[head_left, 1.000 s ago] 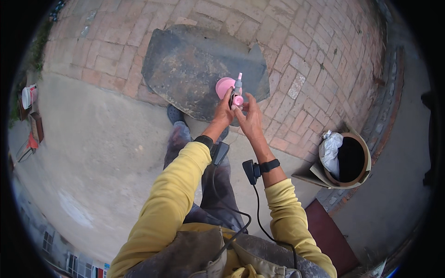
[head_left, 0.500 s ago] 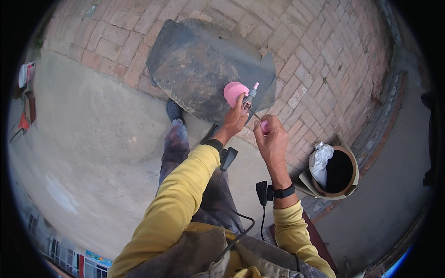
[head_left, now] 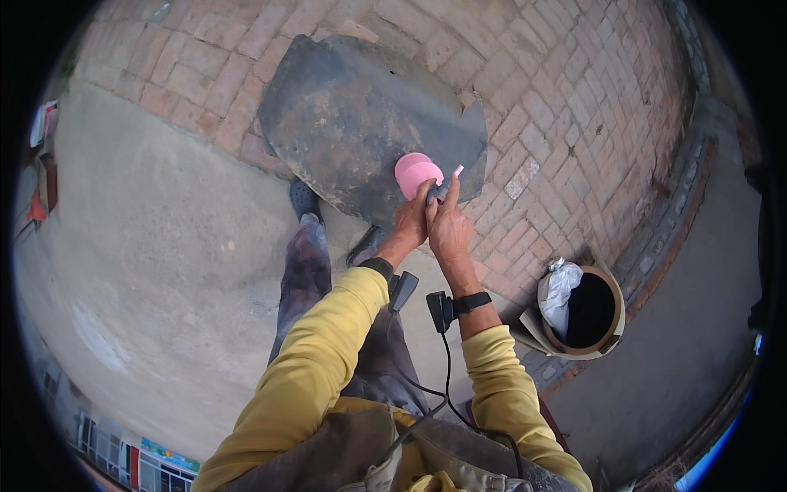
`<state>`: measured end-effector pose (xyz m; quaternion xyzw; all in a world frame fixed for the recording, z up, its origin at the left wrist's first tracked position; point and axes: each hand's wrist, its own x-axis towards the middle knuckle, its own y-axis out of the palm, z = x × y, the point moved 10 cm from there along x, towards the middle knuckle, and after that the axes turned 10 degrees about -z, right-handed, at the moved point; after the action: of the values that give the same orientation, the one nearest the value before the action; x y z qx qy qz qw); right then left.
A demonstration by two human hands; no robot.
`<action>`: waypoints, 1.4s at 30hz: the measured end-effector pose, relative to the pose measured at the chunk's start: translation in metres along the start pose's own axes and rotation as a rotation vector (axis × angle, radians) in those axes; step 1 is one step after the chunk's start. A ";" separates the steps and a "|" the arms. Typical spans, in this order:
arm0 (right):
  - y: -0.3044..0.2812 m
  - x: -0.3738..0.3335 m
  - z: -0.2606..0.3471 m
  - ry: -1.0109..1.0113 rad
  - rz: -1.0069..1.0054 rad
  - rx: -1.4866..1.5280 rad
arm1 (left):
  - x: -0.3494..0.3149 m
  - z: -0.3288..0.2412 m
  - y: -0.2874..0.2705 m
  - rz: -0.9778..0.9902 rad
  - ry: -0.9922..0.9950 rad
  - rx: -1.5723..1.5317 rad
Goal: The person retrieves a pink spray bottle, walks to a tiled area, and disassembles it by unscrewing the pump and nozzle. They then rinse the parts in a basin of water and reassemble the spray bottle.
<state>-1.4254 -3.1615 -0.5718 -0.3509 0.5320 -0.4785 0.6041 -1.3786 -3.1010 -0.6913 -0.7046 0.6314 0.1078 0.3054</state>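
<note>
A pink-and-grey device (head_left: 416, 172) with overlapping pink round discs and a grey body is held out in front of me, above a dark flat mat. From its right side sticks a short pale pink tip (head_left: 457, 170). My left hand (head_left: 411, 220) is closed on the near side of the device, thumb and fingers by the lower disc. Right beside it, my right hand (head_left: 449, 230) grips the grey body, its index finger pointing up toward the pink tip. Much of the grey body is hidden by my fingers. No pink-handled rod shows.
The dark mat (head_left: 352, 123) lies across brick paving (head_left: 557, 131) and smooth concrete (head_left: 164, 221). At right stands a round container (head_left: 616, 328) with a dark inside and a white plastic bag (head_left: 559, 291) over its rim. My shoes are below the mat; cables hang from both wrists.
My right hand has moved up and left, from apart with a pink-handled thin rod to right against the device and my left hand. The rod is out of sight. The device has turned slightly.
</note>
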 end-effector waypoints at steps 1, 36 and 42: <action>-0.004 -0.003 -0.001 0.046 0.031 -0.008 | 0.002 -0.004 -0.005 -0.045 0.043 -0.103; -0.064 -0.016 0.007 -0.009 -0.028 0.175 | 0.006 -0.015 -0.004 0.113 0.064 -0.277; -0.038 0.002 -0.002 0.036 -0.009 0.089 | 0.010 -0.009 0.004 0.112 0.035 -0.075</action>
<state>-1.4355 -3.1740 -0.5377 -0.3175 0.5194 -0.5104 0.6074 -1.3826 -3.1142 -0.6912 -0.6809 0.6706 0.1358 0.2611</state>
